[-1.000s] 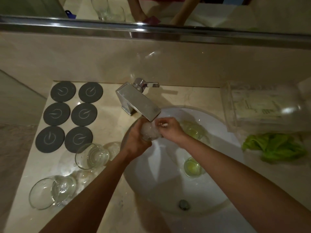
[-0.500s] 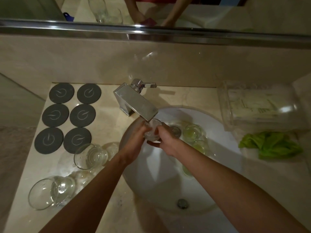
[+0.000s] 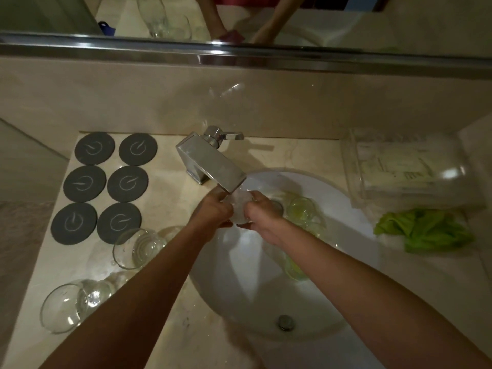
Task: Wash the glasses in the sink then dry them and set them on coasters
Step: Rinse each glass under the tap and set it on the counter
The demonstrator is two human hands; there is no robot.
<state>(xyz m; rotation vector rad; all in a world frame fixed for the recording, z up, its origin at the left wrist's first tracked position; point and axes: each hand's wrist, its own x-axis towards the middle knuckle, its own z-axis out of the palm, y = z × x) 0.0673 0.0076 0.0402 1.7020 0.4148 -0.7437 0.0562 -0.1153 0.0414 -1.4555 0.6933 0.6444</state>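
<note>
Under the chrome tap (image 3: 213,166) I hold a small clear glass (image 3: 239,206) over the white sink (image 3: 346,209). My left hand (image 3: 213,211) grips it from the left and my right hand (image 3: 262,217) grips it from the right. Water runs over it. More glasses with a yellowish tint lie in the basin: one (image 3: 302,209) behind my right hand, another (image 3: 294,267) partly hidden under my right forearm. Two clear glasses (image 3: 135,247) (image 3: 69,306) lie on their sides on the counter at left. Several dark round coasters (image 3: 105,185) sit bare at the back left.
A green cloth (image 3: 426,230) lies on the counter right of the sink. Behind it stands a clear plastic box (image 3: 404,169). The sink's drain (image 3: 286,322) is near the front. A mirror with a metal ledge (image 3: 239,51) runs along the wall.
The glass has turned in my hands under the tap, and my right hand has shifted from its top to its right side. The counter glasses have not moved.
</note>
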